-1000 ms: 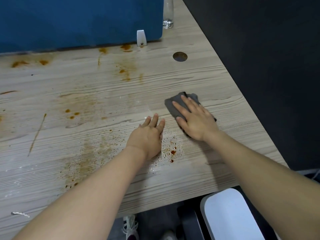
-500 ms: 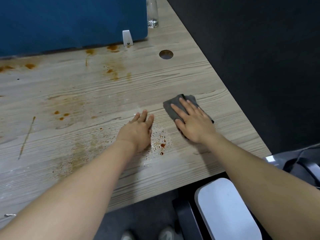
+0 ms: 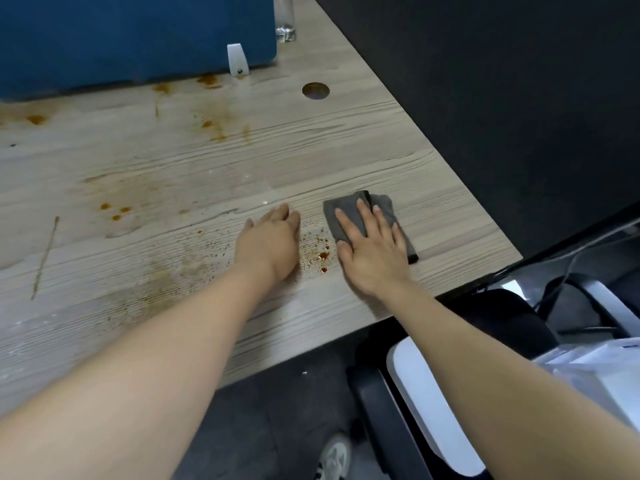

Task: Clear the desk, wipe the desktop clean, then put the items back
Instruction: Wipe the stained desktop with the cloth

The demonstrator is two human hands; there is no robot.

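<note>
A light wood-grain desk [image 3: 173,161] is smeared with brown stains and specks. A folded grey cloth [image 3: 346,211] lies near the desk's right front corner, and my right hand [image 3: 374,247] presses flat on it with straight fingers. My left hand [image 3: 268,242] rests palm down on the desktop just left of the cloth. A patch of dark red-brown drops [image 3: 320,256] sits between the two hands.
A blue partition [image 3: 131,36] with a white bracket [image 3: 237,62] stands along the back. A clear glass bottle [image 3: 284,19] is at the far right, near a round cable hole [image 3: 315,91]. A black and white chair [image 3: 433,403] stands below the desk edge.
My right hand has drawn the cloth slightly toward the front of the desk. The camera has swung left and down, showing more of the chair. My left hand stays put.
</note>
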